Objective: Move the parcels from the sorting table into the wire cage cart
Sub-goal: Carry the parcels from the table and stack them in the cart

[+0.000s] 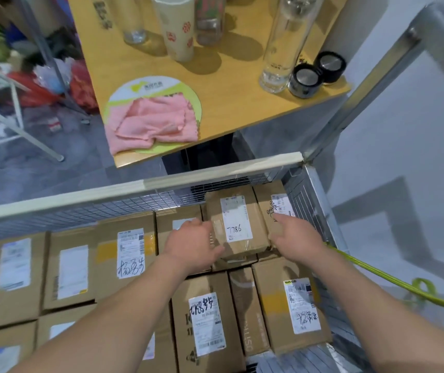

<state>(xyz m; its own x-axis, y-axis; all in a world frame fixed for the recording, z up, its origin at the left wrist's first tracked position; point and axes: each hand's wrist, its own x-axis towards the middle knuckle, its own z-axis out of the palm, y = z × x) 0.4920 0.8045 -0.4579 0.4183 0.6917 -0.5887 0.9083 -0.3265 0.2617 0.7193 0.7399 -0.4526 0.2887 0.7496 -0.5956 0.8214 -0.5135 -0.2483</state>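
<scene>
- Your L hand (192,244) sits at the left edge of the 7786 parcel (235,224); fingers straight, touching its side, thumb low by the near corner. Nothing gripped.
- Your R hand (294,239) is at the parcel's right edge, fingers extended, index tip over the next box (274,204) w/ scribbled label. Also loose, not curled round anything.
- 7786 parcel lies label up inside the cage (135,188), far right corner, on top of other boxes, between both hands.
- Cage is packed w/ brown boxes: TK8 box (204,323) near you at centre, yellow-taped box (292,305) just right of it, more to the left in rows.
- Cage rim has a pale wood-coloured strip along the far side; mesh walls far & right.
- Table (229,109) beyond the cage: pink cloth (152,123) on a round mat, a cup (176,28), glass bottles (282,47), two black lids (316,72).
- Green strap (393,282) runs off the cage's right side.
</scene>
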